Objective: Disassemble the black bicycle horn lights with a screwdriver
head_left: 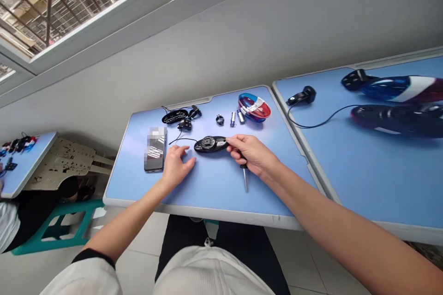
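My right hand (249, 153) is closed around a screwdriver (245, 179), whose metal shaft points toward me, and its fingertips touch the right end of a black oval mouse base (209, 144) lying on the blue table (214, 189). My left hand (175, 164) rests on the table just left of that base, fingers spread and holding nothing. A thin black wire (180, 139) runs from the base toward a small black part (184, 124).
A phone (155, 149) lies left of my left hand. At the back sit a black oval cover (175, 116), a small ring (220, 120), two batteries (237, 117) and a red-blue shell (254, 107). The neighbouring table on the right holds a cabled black part (302, 97) and glossy mouse shells (398, 101).
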{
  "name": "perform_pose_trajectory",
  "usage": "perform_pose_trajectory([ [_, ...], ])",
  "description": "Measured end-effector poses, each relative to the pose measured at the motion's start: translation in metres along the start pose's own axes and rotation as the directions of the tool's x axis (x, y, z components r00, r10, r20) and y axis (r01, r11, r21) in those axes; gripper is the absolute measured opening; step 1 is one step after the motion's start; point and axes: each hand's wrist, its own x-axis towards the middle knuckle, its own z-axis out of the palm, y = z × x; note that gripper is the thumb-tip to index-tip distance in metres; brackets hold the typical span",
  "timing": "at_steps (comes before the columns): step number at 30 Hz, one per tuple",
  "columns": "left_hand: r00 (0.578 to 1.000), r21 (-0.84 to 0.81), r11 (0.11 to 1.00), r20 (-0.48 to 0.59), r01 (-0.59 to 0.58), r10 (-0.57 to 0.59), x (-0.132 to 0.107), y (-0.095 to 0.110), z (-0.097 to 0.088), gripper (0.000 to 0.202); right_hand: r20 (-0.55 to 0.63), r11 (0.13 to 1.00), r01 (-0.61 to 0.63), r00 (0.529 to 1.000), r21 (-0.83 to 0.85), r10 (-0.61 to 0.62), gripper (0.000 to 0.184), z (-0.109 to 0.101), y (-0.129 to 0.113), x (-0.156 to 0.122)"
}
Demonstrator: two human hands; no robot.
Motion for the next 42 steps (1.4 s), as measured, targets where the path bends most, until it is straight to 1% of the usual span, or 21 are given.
perform_pose_trajectory([
  [1, 1.0, -0.008, 1.0, 0.019, 0.023, -0.023, 0.005, -0.006, 0.003, 0.044, 0.007, 1.0, -0.002, 1.0, -0.013, 0.002, 0.025, 0.0, 0.0, 0.0],
  [2, 0.999, -0.028, 1.0, 0.037, 0.014, -0.013, 0.012, -0.01, 0.005, 0.052, 0.017, 1.0, -0.004, 1.0, -0.028, 0.005, 0.025, 0.0, 0.0, 0.0],
  [3, 0.998, -0.054, 0.998, 0.058, -0.012, 0.015, 0.018, -0.011, 0.007, 0.053, 0.029, 0.999, -0.007, 1.0, -0.046, 0.008, 0.025, 0.0, 0.0, 0.001],
  [5, 0.991, -0.118, 0.991, 0.106, -0.068, 0.081, 0.029, -0.008, 0.009, 0.037, 0.058, 0.997, -0.009, 0.998, -0.083, 0.014, 0.027, 0.0, 0.0, 0.001],
  [7, 0.983, -0.2, 0.975, 0.133, -0.096, 0.124, 0.034, -0.003, 0.01, 0.024, 0.081, 0.994, -0.003, 0.997, -0.107, 0.012, 0.033, 0.0, 0.0, 0.001],
  [9, 0.984, -0.316, 0.946, 0.139, -0.066, 0.115, 0.035, 0.003, 0.011, 0.023, 0.087, 0.993, 0.013, 0.996, -0.12, -0.002, 0.041, 0.0, 0.0, 0.002],
  [11, 0.984, -0.48, 0.877, 0.17, 0.036, 0.053, 0.032, 0.008, 0.01, 0.029, 0.074, 0.991, 0.032, 0.997, -0.131, -0.022, 0.046, -0.002, 0.0, 0.003],
  [12, 0.98, -0.576, 0.81, 0.201, 0.113, 0.006, 0.031, 0.01, 0.01, 0.033, 0.066, 0.99, 0.039, 0.997, -0.136, -0.031, 0.047, -0.003, 0.0, 0.004],
  [13, 0.969, -0.67, 0.715, 0.243, 0.2, -0.044, 0.03, 0.012, 0.009, 0.037, 0.062, 0.989, 0.044, 0.997, -0.141, -0.036, 0.048, -0.004, -0.001, 0.004],
  [15, 0.929, -0.806, 0.468, 0.35, 0.362, -0.116, 0.028, 0.015, 0.007, 0.044, 0.065, 0.988, 0.048, 0.997, -0.15, -0.038, 0.047, -0.007, -0.002, 0.005],
  [17, 0.88, -0.851, 0.225, 0.453, 0.475, -0.143, 0.029, 0.017, 0.004, 0.038, 0.072, 0.986, 0.051, 0.997, -0.16, -0.04, 0.045, -0.009, -0.005, 0.005],
  [18, 0.857, -0.849, 0.133, 0.495, 0.512, -0.139, 0.029, 0.017, 0.002, 0.031, 0.068, 0.985, 0.054, 0.997, -0.166, -0.043, 0.044, -0.009, -0.006, 0.004],
  [19, 0.839, -0.839, 0.067, 0.528, 0.539, -0.134, 0.03, 0.017, 0.001, 0.027, 0.063, 0.983, 0.057, 0.997, -0.173, -0.046, 0.044, -0.01, -0.007, 0.004],
  [20, 0.824, -0.829, 0.021, 0.551, 0.558, -0.132, 0.031, 0.016, 0.0, 0.024, 0.056, 0.982, 0.059, 0.997, -0.181, -0.05, 0.044, -0.01, -0.007, 0.004],
  [21, 0.813, -0.821, -0.005, 0.567, 0.571, -0.133, 0.031, 0.015, 0.0, 0.023, 0.049, 0.98, 0.06, 0.997, -0.188, -0.052, 0.043, -0.01, -0.008, 0.004],
  [26, 0.792, -0.803, -0.014, 0.59, 0.595, -0.156, 0.032, 0.008, 0.003, 0.017, 0.029, 0.978, 0.031, 0.999, -0.208, -0.026, 0.045, -0.008, -0.008, 0.004],
  [31, 0.768, -0.783, -0.013, 0.612, 0.621, -0.188, 0.03, 0.007, 0.005, 0.018, 0.024, 0.969, 0.009, 1.0, -0.246, -0.003, 0.046, -0.005, -0.009, 0.005],
  [37, 0.761, -0.781, -0.032, 0.616, 0.624, -0.203, 0.029, 0.007, 0.006, 0.015, 0.037, 0.959, 0.006, 0.999, -0.282, 0.004, 0.044, -0.004, -0.009, 0.006],
  [42, 0.745, -0.77, -0.061, 0.631, 0.635, -0.217, 0.028, 0.008, 0.005, 0.012, 0.03, 0.964, -0.014, 0.999, -0.264, 0.022, 0.047, -0.004, -0.008, 0.006],
])
